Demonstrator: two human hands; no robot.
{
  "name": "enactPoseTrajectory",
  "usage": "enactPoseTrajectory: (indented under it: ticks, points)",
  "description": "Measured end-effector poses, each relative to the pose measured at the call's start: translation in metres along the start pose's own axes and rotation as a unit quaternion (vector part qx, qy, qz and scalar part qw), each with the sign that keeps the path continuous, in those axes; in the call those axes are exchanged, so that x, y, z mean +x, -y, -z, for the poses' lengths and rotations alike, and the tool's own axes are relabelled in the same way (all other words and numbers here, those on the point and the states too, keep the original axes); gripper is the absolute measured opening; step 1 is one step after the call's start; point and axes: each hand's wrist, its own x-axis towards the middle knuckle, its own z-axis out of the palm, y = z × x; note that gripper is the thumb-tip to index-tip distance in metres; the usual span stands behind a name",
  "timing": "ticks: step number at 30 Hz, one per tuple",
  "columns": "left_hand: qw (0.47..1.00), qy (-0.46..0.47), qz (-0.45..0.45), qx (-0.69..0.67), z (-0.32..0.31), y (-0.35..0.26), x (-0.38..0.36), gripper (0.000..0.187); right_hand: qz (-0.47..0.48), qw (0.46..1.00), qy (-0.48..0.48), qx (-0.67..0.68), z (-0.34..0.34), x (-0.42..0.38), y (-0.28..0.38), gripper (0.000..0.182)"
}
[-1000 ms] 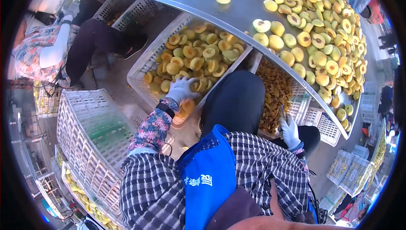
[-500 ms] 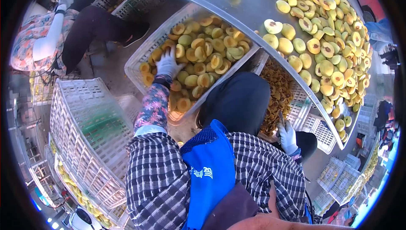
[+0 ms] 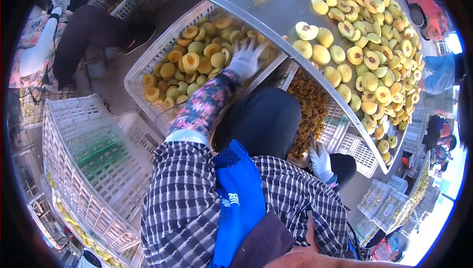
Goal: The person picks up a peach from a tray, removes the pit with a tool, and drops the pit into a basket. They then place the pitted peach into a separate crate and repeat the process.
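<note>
My left hand point(image 3: 246, 58), in a white glove, lies with fingers spread on halved yellow peaches point(image 3: 192, 61) in a white slatted crate point(image 3: 135, 88), at the crate's far right side just under the metal table's edge. My right hand point(image 3: 320, 162), also gloved, rests low by my right knee, closed around a thin dark tool point(image 3: 311, 142) that sticks up from it. Between my knees and the table stands a crate of dark orange pits point(image 3: 308, 103).
A metal table point(image 3: 281, 12) carries several peach halves point(image 3: 364, 51). An empty white crate point(image 3: 84, 164) stands on its side to my left. Another person point(image 3: 74, 26) sits at the top left. More stacked crates point(image 3: 382, 199) are at the lower right.
My left hand has moved from the crate's near corner across the fruit to its far right side under the table edge. My right hand has stayed by my knee.
</note>
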Motion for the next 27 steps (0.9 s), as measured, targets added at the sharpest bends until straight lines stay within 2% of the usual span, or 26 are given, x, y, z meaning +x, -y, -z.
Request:
enactPoseTrajectory:
  ticks: [2, 3, 5, 6, 7, 9, 11, 13, 14, 15, 17, 19, 21, 22, 24, 25, 27]
  points:
    - [0.992, 0.044, 0.05, 0.111, -0.016, -0.006, 0.039, 0.059, -0.002, 1.0, 0.003, -0.001, -0.007, -0.001, 0.002, 0.033]
    - [0.992, 0.043, 0.05, 0.109, -0.018, -0.002, 0.044, 0.059, -0.028, 0.999, 0.011, 0.04, -0.009, -0.005, 0.008, 0.034]
    - [0.995, 0.048, 0.081, 0.043, -0.016, 0.009, 0.043, 0.055, -0.031, 0.999, 0.02, 0.021, -0.009, -0.008, 0.016, 0.034]
    - [0.991, 0.104, 0.09, -0.003, 0.006, 0.015, 0.038, 0.055, -0.031, 0.999, 0.019, 0.022, -0.009, -0.006, 0.015, 0.034]
    - [0.998, 0.039, 0.053, 0.004, 0.007, 0.03, 0.029, 0.056, -0.023, 0.999, 0.021, 0.017, -0.006, -0.004, 0.012, 0.032]
    - [0.998, 0.045, -0.016, 0.049, 0.023, 0.047, 0.013, 0.06, -0.002, 1.0, 0.009, 0.0, -0.003, -0.011, 0.023, 0.03]
    - [0.993, 0.055, -0.046, 0.092, 0.026, 0.077, 0.009, 0.065, -0.09, 0.994, 0.016, 0.058, -0.003, -0.013, 0.022, 0.026]
    - [0.975, 0.1, 0.1, 0.173, 0.067, 0.08, 0.012, 0.07, -0.094, 0.995, 0.021, 0.038, -0.005, -0.016, 0.021, 0.029]
    - [0.978, 0.082, 0.117, 0.149, 0.057, 0.108, 0.019, 0.069, -0.051, 0.998, 0.021, -0.001, -0.007, -0.014, 0.016, 0.032]
    - [0.979, 0.083, 0.112, 0.149, 0.053, 0.107, 0.025, 0.069, -0.01, 0.999, 0.022, -0.04, -0.009, -0.013, 0.015, 0.035]
    - [0.964, 0.108, 0.135, 0.203, 0.05, 0.108, 0.026, 0.067, -0.02, 0.997, 0.035, -0.063, -0.005, -0.013, 0.01, 0.04]
    - [0.981, -0.026, 0.087, 0.174, 0.035, 0.101, 0.004, 0.065, 0.01, 0.999, 0.0, -0.042, -0.008, -0.008, -0.007, 0.04]
    - [0.986, 0.074, 0.021, 0.151, 0.045, 0.073, -0.029, 0.065, -0.032, 0.999, 0.009, 0.017, -0.008, -0.012, 0.005, 0.042]
    - [0.985, 0.081, 0.022, 0.15, 0.05, 0.064, -0.05, 0.065, -0.028, 0.999, 0.017, 0.005, -0.008, -0.013, 0.009, 0.043]
    - [0.954, 0.2, -0.087, 0.208, 0.063, 0.055, -0.097, 0.064, -0.01, 0.999, 0.038, -0.026, -0.008, -0.011, 0.004, 0.043]
    - [0.952, 0.217, -0.071, 0.205, 0.066, 0.058, -0.118, 0.064, 0.097, 0.993, -0.008, -0.07, -0.011, -0.002, -0.033, 0.043]
    - [0.945, 0.263, -0.148, 0.129, 0.077, 0.066, -0.15, 0.064, 0.002, 0.999, 0.019, -0.042, -0.009, -0.005, -0.012, 0.043]
